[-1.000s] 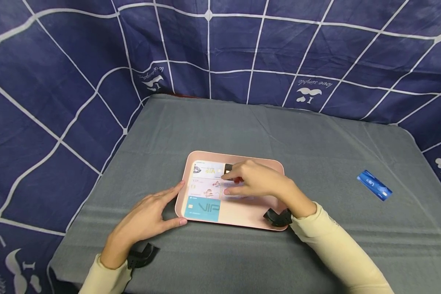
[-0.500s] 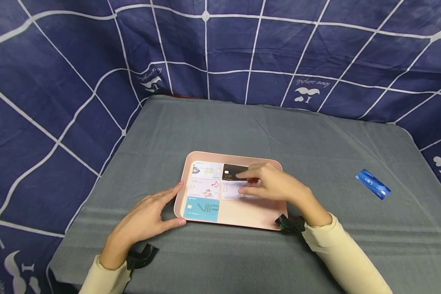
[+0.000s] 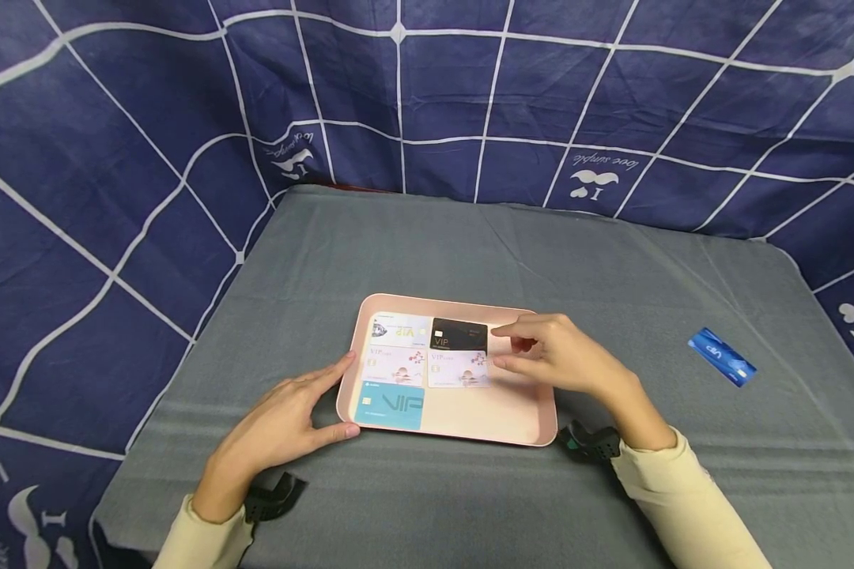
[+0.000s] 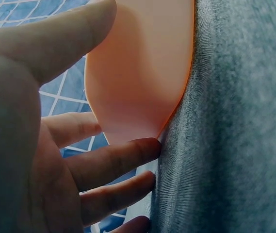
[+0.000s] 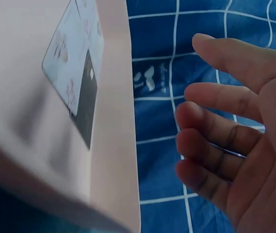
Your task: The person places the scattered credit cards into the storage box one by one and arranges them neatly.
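Note:
My left hand (image 3: 288, 415) lies at the left end of the pink tray (image 3: 487, 427), index fingertip and thumb tip at its rim. In the left wrist view its fingers extend along the tray's outer wall (image 4: 147, 63). Over the tray's right part hovers my right hand (image 3: 558, 352), fingers loosely bent and holding nothing. Nearest its fingertips are a black VIP card (image 3: 459, 335) and a pale floral VIP card (image 3: 457, 369). A second floral card (image 3: 394, 365) lies left of that one, between a white VIP card (image 3: 401, 329) and a teal VIP card (image 3: 390, 406).
A blue VIP card (image 3: 722, 356) lies on the grey cloth (image 3: 612, 269), well right of the tray. Navy fabric with white grid lines (image 3: 441, 87) hangs behind and to both sides of the table.
My right hand has slid right from over the middle cards, uncovering the black card and the right floral card. The left hand has kept its place at the tray.

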The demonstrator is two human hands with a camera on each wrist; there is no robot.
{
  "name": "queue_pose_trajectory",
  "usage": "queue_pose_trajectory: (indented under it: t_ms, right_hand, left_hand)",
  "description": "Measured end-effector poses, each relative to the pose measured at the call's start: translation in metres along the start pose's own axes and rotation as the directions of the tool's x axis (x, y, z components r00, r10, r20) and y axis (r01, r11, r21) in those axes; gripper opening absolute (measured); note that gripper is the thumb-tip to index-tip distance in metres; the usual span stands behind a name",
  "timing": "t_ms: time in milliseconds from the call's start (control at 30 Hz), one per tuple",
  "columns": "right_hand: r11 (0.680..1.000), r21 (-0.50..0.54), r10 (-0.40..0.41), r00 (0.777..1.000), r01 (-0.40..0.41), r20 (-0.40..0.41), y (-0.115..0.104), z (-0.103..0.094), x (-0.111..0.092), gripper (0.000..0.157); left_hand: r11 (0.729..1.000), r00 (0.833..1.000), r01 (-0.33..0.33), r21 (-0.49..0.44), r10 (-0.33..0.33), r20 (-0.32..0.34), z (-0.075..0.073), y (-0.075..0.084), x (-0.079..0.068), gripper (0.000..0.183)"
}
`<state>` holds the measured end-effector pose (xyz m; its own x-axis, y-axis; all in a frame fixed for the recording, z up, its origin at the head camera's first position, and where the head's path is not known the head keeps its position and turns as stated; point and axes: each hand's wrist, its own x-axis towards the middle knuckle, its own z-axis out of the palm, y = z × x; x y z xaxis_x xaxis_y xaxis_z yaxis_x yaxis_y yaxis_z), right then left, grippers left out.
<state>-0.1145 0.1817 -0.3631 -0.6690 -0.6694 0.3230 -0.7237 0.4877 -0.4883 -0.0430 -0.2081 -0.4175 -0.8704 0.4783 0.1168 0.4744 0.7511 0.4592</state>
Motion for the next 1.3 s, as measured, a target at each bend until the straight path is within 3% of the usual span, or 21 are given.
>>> queue_pose_trajectory:
  t_ms: [333, 700, 1033, 1300]
  right_hand:
    - [0.998, -0.061, -0.032, 0.987, 0.023, -0.158, 0.009, -0.007, -0.026, 0.027]
    - [0.991, -0.129, 0.015, 0.986, -0.036, -0.165, 0.014, -0.016, -0.046, 0.028]
    - [0.975, -0.165, 0.119, 0.975, -0.150, -0.186, 0.022, -0.033, -0.065, 0.030]
    - [0.930, -0.212, 0.235, 0.930, -0.300, -0.283, 0.036, -0.053, -0.088, 0.027]
  left_hand:
    - [1.000, 1.000, -0.007, -0.010, 0.007, 0.010, 0.001, -0.001, 0.001, 0.091]
    - [1.000, 1.000, -0.017, -0.011, 0.017, 0.007, 0.000, -0.001, 0.002, 0.091]
    - [1.000, 1.000, -0.017, -0.013, 0.017, 0.005, -0.001, 0.000, 0.001, 0.091]
    - [1.000, 1.000, -0.012, -0.007, 0.012, 0.001, 0.000, 0.000, 0.001, 0.091]
